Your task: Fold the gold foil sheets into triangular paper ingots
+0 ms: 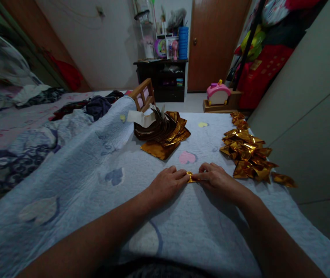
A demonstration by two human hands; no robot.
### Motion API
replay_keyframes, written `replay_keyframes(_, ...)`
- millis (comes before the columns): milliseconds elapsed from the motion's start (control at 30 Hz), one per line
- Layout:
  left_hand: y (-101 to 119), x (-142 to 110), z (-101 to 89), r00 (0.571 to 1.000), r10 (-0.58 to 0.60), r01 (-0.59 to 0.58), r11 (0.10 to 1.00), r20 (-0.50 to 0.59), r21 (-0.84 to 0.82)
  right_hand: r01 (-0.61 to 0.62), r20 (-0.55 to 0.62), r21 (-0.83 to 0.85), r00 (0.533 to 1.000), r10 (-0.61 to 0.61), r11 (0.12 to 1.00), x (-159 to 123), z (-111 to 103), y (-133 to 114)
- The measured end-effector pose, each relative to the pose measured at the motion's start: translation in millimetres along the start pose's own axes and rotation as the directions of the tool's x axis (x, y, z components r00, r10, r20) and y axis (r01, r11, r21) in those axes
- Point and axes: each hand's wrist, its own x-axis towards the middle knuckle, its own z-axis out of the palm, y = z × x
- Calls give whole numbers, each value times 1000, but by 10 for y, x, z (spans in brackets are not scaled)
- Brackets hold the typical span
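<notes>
A small folded piece of gold foil paper (190, 177) lies flat on the quilt (142, 185), right in front of me. My left hand (169, 181) grips its left end with the fingers closed together. From the other side my right hand (215, 177) has its fingers pressed on the right end. Most of the foil paper is covered by my fingers. Beyond the hands stands a fanned stack of gold foil sheets (165, 129), with one sheet (161, 150) flat at its front. Right of my right hand is a pile of folded gold pieces (247, 152).
To the left the quilt rises in a ridge beside rumpled bedding (37, 143). A wooden rail (145, 94) stands behind the stack. Farther back are a dark cabinet (162, 83), a door (214, 46) and a pink toy (218, 94). A pale panel (307, 116) borders the right.
</notes>
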Motion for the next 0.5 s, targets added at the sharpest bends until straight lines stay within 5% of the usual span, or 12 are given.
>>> replay_keyframes(500,-67,2,-4,1000,-13,10,981,-15,-195,-6,54,76,999,1,997,-123,-186,5)
